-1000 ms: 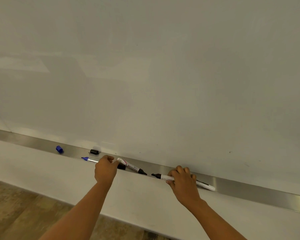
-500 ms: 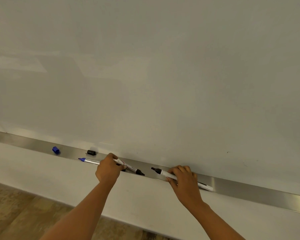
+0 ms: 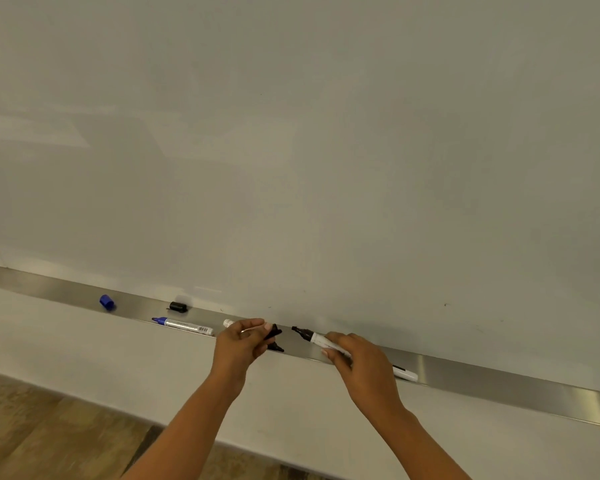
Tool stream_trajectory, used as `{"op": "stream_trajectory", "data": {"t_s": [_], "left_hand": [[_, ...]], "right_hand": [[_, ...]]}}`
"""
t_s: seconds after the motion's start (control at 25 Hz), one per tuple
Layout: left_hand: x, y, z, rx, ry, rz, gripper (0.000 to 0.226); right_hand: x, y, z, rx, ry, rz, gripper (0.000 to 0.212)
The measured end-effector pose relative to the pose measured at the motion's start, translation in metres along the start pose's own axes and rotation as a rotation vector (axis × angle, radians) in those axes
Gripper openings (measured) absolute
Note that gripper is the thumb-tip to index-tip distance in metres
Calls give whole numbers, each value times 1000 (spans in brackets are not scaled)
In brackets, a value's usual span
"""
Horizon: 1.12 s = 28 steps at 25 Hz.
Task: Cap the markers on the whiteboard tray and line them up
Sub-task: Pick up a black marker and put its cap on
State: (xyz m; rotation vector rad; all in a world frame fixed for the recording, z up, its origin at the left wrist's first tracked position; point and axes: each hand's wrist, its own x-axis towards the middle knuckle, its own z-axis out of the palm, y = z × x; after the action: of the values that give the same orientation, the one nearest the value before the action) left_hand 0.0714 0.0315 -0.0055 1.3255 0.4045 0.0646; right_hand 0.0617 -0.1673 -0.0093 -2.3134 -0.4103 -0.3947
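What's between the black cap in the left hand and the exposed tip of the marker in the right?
Nothing visible. The left hand holds the black cap facing the black marker tip in the right hand; only bare tray shows in the gap.

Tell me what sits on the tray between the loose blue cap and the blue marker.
In the head view, one loose black cap lies on the tray between the blue cap and the blue marker; nothing else.

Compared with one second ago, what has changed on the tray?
The left hand has picked up a small black cap and holds it toward the uncapped black-tipped white marker, which the right hand has lifted slightly. The blue-tipped marker, blue cap and other black cap stayed put.
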Motion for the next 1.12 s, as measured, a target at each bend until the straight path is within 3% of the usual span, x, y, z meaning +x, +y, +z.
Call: {"op": "stream_trajectory", "data": {"t_s": [0.28, 0.52, 0.72, 0.88, 1.0, 1.12], "left_hand": [[-8, 1, 9, 13, -61, 38, 5], [-14, 4, 12, 68, -85, 48, 5], [-21, 5, 18, 96, -43, 69, 14], [-30, 7, 32, -87, 99, 24, 8], [-33, 12, 35, -264, 93, -11, 10], [-32, 16, 36, -264, 92, 32, 12]], "right_hand": [[1, -6, -7, -72, 0, -27, 21], [-2, -13, -6, -74, 8, -62, 32], [-4, -19, -1, -196, 32, -89, 23], [-4, -32, 7, -306, 81, -120, 18], [-5, -41, 10, -339, 99, -145, 25], [-7, -49, 12, -350, 97, -149, 26]]}}
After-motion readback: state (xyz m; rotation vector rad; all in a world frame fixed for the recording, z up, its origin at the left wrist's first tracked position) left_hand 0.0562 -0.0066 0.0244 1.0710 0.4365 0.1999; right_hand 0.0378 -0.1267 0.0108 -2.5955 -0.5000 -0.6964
